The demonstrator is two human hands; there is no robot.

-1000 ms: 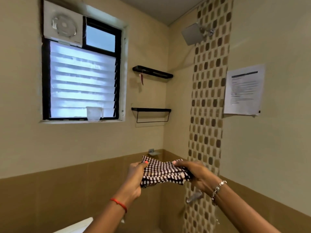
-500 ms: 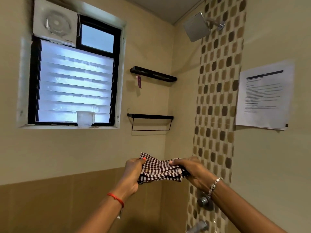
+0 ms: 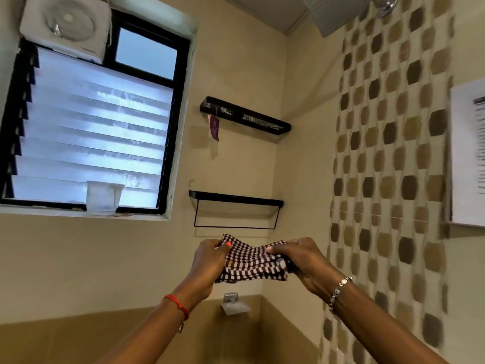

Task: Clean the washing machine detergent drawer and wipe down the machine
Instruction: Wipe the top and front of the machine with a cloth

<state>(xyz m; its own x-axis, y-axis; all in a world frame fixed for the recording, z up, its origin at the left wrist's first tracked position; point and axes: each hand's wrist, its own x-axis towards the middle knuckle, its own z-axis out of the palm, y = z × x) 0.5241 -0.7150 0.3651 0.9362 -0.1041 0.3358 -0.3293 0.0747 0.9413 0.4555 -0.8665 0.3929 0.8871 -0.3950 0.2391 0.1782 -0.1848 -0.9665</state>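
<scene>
A bunched brown-and-white checked cloth (image 3: 253, 261) was gripped at both ends, left hand (image 3: 208, 261) and right hand (image 3: 301, 261), mid-air below the black wire shelf (image 3: 236, 199). Washing machine not visible; a loosened pinch could drop it.

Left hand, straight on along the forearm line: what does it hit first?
Beyond the checked cloth it grips, the left hand points up and right toward the thin rail under the lower black shelf; that looks first in line. Depth is unclear, so it might reach the wall behind instead.
</scene>
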